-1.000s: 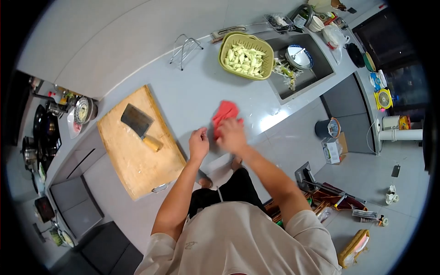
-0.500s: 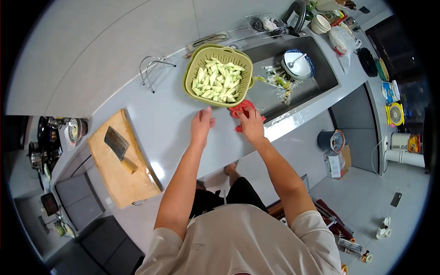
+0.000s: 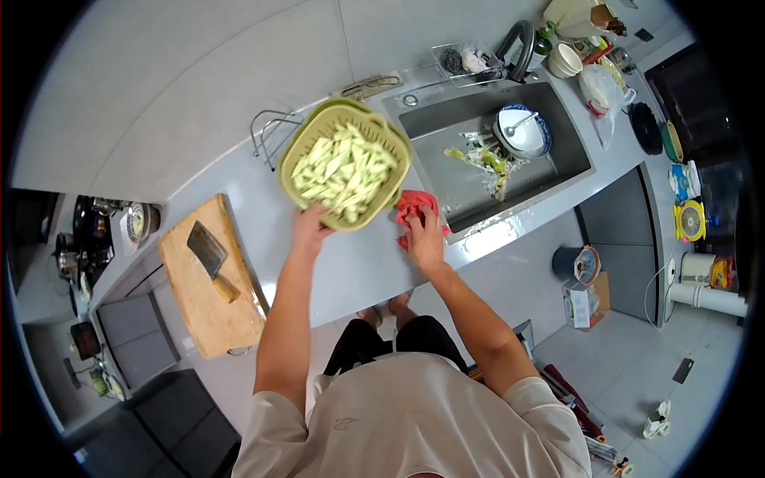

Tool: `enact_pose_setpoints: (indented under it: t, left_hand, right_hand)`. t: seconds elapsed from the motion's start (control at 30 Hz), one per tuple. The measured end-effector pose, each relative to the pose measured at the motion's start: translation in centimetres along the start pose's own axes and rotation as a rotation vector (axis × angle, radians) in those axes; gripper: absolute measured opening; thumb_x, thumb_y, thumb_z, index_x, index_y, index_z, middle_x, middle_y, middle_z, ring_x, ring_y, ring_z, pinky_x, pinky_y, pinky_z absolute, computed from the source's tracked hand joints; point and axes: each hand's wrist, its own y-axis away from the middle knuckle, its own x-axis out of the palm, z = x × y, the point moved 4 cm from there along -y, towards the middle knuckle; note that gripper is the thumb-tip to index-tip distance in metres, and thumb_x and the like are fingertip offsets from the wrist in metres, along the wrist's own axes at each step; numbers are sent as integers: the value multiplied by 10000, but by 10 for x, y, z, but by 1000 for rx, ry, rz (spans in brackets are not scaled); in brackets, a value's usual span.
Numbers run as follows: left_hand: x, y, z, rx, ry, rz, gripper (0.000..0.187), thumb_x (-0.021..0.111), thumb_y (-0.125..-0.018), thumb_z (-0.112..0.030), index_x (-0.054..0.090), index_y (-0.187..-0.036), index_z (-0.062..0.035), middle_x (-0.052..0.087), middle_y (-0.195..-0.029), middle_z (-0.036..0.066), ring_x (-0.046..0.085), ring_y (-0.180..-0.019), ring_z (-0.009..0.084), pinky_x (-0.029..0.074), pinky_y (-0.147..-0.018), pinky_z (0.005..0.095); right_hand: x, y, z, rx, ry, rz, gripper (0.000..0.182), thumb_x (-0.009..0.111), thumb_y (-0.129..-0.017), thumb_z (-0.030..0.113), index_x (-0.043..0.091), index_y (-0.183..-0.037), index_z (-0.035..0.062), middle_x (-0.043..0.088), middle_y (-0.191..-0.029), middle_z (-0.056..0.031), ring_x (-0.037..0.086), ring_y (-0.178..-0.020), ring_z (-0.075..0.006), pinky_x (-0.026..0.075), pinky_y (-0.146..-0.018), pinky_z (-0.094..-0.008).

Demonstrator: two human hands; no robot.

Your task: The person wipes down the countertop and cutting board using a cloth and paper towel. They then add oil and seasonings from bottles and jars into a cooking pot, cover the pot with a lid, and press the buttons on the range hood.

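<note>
A green slotted basket [image 3: 382, 134], nested in a green basin [image 3: 317, 114], is just to the left of the sink [image 3: 430, 131], filled with pale green vegetable pieces [image 3: 339, 171]. Whether it sits flat on the counter [image 3: 351, 271] or is slightly raised, I cannot tell. The left hand [image 3: 309, 227] is at the basket's near rim, on the side farther from the sink; its fingers lie close together against the rim, but how firmly they hold it cannot be told.

A crumpled red cloth [image 3: 410, 199] lies on the counter at the sink's near left corner, just beside the basket. The right hand [image 3: 425, 239] is on the cloth, its fingers bent and gathered around the bunched fabric.

In the sink, vegetable scraps [image 3: 490, 163] lie scattered about the middle, next to a bowl [image 3: 527, 142] with a spoon [image 3: 522, 123] in it. A dark faucet [image 3: 522, 48] rises behind the sink. Stacked white bowls [image 3: 564, 61] stand beyond its far right corner, and a plastic bag [image 3: 602, 95] lies to its right.

Well to the left of the sink, past the basket, a wooden cutting board [image 3: 195, 295] bears a cleaver [image 3: 209, 251], whose handle [image 3: 225, 288] points toward the person. Below the sink's right end, a bin [image 3: 566, 267] stands on the floor. Farther right of the sink is a yellow fan [image 3: 689, 221].
</note>
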Motion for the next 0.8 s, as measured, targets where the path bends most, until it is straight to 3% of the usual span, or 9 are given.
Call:
enact_pose_setpoints:
  t: [0.2, 0.27, 0.33, 0.37, 0.47, 0.57, 0.67, 0.73, 0.8]
  left_hand:
    - [-168, 19, 6, -43, -104, -266, 474, 627, -886, -123, 555, -1329, 29, 674, -1187, 199, 730, -971, 329, 644, -753, 483]
    - [-192, 28, 8, -84, -129, -287, 475, 624, -879, -107, 559, -1331, 24, 683, -1177, 195, 738, -951, 330, 649, -749, 479]
    - [-205, 41, 3, -113, -159, -264, 484, 624, -870, -93, 560, -1337, 18, 689, -1171, 189, 744, -938, 326, 654, -748, 469]
    - [-208, 44, 3, -147, -147, -266, 493, 617, -874, -77, 554, -1355, 9, 703, -1158, 169, 750, -894, 297, 645, -688, 432]
    - [-230, 29, 22, 4, -251, -302, 505, 626, -873, -66, 544, -1362, 23, 678, -1204, 210, 722, -1011, 321, 619, -777, 487]
    - [-203, 43, -1, 497, -935, -694, 535, 650, -853, -51, 532, -1366, 48, 616, -1285, 277, 626, -1187, 393, 525, -975, 551]
    - [-129, 78, -34, 1072, -1254, -805, 579, 674, -831, -40, 519, -1379, 62, 552, -1351, 312, 510, -1301, 452, 396, -1128, 560]
    - [-80, 74, -33, 904, -1129, -465, 599, 646, -844, 43, 512, -1427, 57, 512, -1469, 291, 466, -1388, 446, 352, -1199, 480]
    - [-34, 65, -26, 970, -1092, -204, 553, 599, -864, 70, 527, -1412, 77, 534, -1465, 265, 456, -1412, 427, 337, -1207, 492]
  right_hand:
    - [35, 1, 50, -110, -166, -42, 304, 777, -816, 44, 655, -1093, 72, 535, -1337, -205, 560, -1060, -432, 492, -910, -513]
    - [44, 0, 77, -178, -231, -23, 304, 788, -801, 40, 656, -1074, 68, 539, -1330, -203, 565, -1057, -431, 493, -909, -510]
    - [51, -2, 101, -238, -206, 80, 274, 790, -824, 132, 668, -1063, 77, 531, -1394, -200, 552, -1134, -412, 483, -926, -504]
    - [53, -2, 112, -268, -162, 113, 272, 786, -834, 162, 672, -1067, 82, 526, -1414, -202, 545, -1159, -404, 478, -932, -504]
    - [75, -9, 116, -297, -35, 186, 298, 749, -825, 209, 694, -1101, 112, 508, -1488, -160, 520, -1216, -364, 465, -946, -509]
    - [80, -28, 90, -321, 111, 266, 415, 691, -787, 135, 690, -1201, 156, 525, -1517, -71, 521, -1231, -317, 482, -944, -479]
    - [80, -64, 22, -255, 280, 222, 502, 696, -791, 120, 649, -1290, 154, 518, -1529, -53, 533, -1203, -303, 492, -935, -484]
    - [75, -90, -21, -140, 237, 108, 466, 676, -804, 46, 664, -1264, 121, 570, -1469, -96, 541, -1184, -347, 500, -965, -458]
    - [73, -107, -31, 67, 8, 80, 411, 672, -817, 23, 687, -1219, 105, 642, -1364, -120, 571, -1131, -373, 502, -974, -446]
